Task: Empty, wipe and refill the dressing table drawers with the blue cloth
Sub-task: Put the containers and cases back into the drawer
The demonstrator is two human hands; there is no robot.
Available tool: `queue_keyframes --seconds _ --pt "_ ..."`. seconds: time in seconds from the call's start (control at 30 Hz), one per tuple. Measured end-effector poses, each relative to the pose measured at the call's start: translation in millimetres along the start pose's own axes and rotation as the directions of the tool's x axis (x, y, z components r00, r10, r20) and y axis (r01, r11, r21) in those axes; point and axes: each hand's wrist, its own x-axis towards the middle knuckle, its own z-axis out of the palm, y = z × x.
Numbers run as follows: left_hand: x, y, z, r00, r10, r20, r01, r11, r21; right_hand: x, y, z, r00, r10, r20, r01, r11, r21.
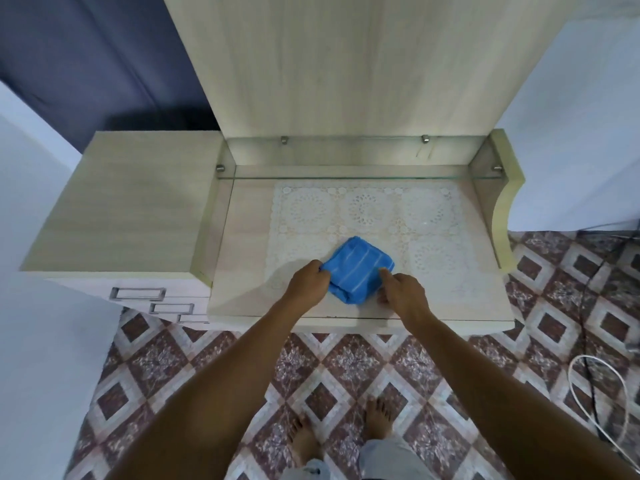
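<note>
on the dressing table point(242, 271) top, over the lace mat point(363, 209), the blue cloth point(360, 268) lies folded into a thick pad near the front edge.

progress, as i judge it: barely begun. the three drawers point(166, 308) at the left of the unit all show closed fronts. nothing taken out of them is in view, and i see no sign of wiping. emptying, wiping and refilling are all left to do. the step in hand looks like picking up or refolding the cloth.

grip: the left hand point(308, 284) has its fingers curled round the cloth's left edge and holds it. the right hand point(403, 294) lays a straight forefinger on the cloth's right edge. its other fingers are tucked under the hand, and i cannot tell whether they pinch the cloth or merely rest beside it. both hands touch the cloth, which sits flat on the top, not lifted.
</note>
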Motion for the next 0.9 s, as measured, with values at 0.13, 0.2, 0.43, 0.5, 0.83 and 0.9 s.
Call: queue_keyframes --seconds 0.13,0.2,0.43,0.5,0.83,0.9 --pt "0 19 12 0.974 -0.225 0.007 0.206 0.876 -0.436 12 0 -1 0.996 0.054 0.075 -0.062 0.992 0.111" --pt "-5 21 21 0.964 -0.266 0.011 0.239 0.846 -0.477 16 1 -3 0.991 0.046 0.126 -0.063 0.989 0.136" --pt "-20 22 37 0.947 -0.319 -0.05 0.231 0.779 -0.583 27 -4 -13 0.947 0.032 0.319 -0.111 0.966 0.234" --pt "-24 23 34 0.939 -0.339 -0.058 0.225 0.735 -0.64 25 -10 -14 0.93 0.015 0.366 -0.112 0.963 0.245" --pt "-57 15 -29 0.899 -0.378 -0.219 0.083 0.64 -0.764 -4 -73 9 0.838 -0.153 0.523 -0.056 0.931 0.362" --pt "-60 8 -45 0.897 -0.363 -0.252 0.049 0.65 -0.759 -11 -87 18 0.816 -0.193 0.545 -0.043 0.92 0.39"
